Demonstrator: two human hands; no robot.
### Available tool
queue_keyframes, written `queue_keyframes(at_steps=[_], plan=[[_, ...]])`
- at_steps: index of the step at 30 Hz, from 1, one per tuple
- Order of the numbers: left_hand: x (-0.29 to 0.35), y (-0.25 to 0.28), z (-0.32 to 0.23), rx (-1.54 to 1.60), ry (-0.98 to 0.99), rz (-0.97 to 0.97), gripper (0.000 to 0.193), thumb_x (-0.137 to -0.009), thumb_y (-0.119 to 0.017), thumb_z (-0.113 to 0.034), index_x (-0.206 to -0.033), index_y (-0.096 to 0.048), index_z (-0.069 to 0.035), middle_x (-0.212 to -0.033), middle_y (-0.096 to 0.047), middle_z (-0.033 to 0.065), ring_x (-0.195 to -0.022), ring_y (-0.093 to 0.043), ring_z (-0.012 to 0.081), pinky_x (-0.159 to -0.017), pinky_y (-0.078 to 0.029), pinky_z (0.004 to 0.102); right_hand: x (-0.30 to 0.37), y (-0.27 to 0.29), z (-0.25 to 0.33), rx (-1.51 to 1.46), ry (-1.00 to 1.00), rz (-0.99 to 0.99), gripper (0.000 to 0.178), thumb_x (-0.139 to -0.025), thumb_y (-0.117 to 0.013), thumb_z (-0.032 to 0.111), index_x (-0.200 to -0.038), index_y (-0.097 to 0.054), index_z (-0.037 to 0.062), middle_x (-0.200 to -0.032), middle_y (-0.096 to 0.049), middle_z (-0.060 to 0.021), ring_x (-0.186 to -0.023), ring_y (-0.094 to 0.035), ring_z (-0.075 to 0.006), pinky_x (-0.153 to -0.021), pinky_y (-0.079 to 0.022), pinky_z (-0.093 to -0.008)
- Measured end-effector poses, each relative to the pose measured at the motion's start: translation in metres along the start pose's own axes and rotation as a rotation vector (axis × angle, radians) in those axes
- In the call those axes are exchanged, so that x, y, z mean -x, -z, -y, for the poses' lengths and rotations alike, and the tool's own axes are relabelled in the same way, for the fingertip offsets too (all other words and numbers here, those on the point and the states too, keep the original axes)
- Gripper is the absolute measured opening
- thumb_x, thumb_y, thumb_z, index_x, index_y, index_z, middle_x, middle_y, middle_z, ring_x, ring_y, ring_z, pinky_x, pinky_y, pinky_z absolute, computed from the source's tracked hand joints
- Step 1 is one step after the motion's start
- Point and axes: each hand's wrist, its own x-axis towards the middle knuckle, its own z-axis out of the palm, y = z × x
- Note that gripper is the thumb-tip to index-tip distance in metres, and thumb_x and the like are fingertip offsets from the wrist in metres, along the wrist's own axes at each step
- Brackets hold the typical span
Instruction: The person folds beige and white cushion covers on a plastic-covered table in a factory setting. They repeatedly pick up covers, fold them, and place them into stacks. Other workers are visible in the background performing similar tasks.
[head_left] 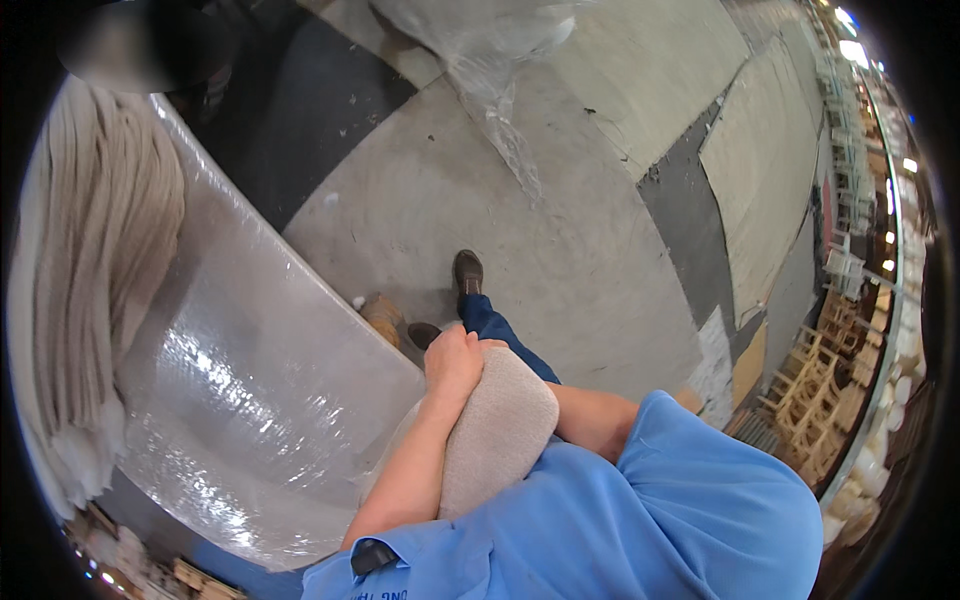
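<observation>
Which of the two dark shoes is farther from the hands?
The dark brown, round-toed shoe at the end of the dark-blue trouser leg, higher in the picture. The other dark shoe sits lower left, nearer the bare left hand.

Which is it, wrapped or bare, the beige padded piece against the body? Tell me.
Bare on its visible side: the beige padded piece shows matte fabric, no plastic glare.

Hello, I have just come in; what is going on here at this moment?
A person in a blue shirt holds a beige padded piece against the body. The left hand is curled at its far end; the right hand is mostly hidden there, so its grip cannot be told. On the left is a plastic-covered surface, with gathered beige fabric along its far left side.
</observation>
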Motion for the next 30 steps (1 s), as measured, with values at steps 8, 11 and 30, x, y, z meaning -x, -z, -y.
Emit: queue_keyframes(at_steps=[8,11,30], plan=[[-0.006,0.009,0.025,0.277,0.123,0.183,0.036,-0.106,-0.069,-0.030,-0.082,-0.066,-0.003,-0.072,-0.063,0.0011,-0.065,-0.056,0.0128,-0.063,-0.047,0.0337,0.046,-0.019,0.014,-0.416,-0.060,-0.125,0.055,-0.112,-0.053,0.056,-0.089,-0.069,0.0087,-0.084,-0.067,-0.0041,-0.076,-0.064,-0.0174,-0.070,-0.051,-0.0368],[-0.001,0.021,0.002,0.485,0.302,0.287,0.036,-0.109,-0.067,-0.027,-0.080,-0.065,-0.004,-0.073,-0.058,-0.0064,-0.068,-0.049,0.0055,-0.062,-0.043,0.0288,0.043,-0.018,0.005,-0.614,-0.089,-0.153,0.063,-0.111,-0.047,0.067,-0.081,-0.059,0.0122,-0.074,-0.057,-0.0005,-0.066,-0.054,-0.0148,-0.062,-0.045,-0.0332],[-0.001,0.001,0.004,0.041,-0.024,-0.122,0.037,-0.102,-0.065,-0.029,-0.084,-0.067,0.003,-0.081,-0.070,0.0257,-0.080,-0.070,0.0443,-0.074,-0.052,0.0535,-0.010,-0.014,0.002,0.327,0.142,-0.153,0.029,-0.098,-0.067,0.021,-0.080,-0.074,-0.0008,-0.079,-0.075,-0.0127,-0.069,-0.071,-0.0225,-0.061,-0.054,-0.0427]])
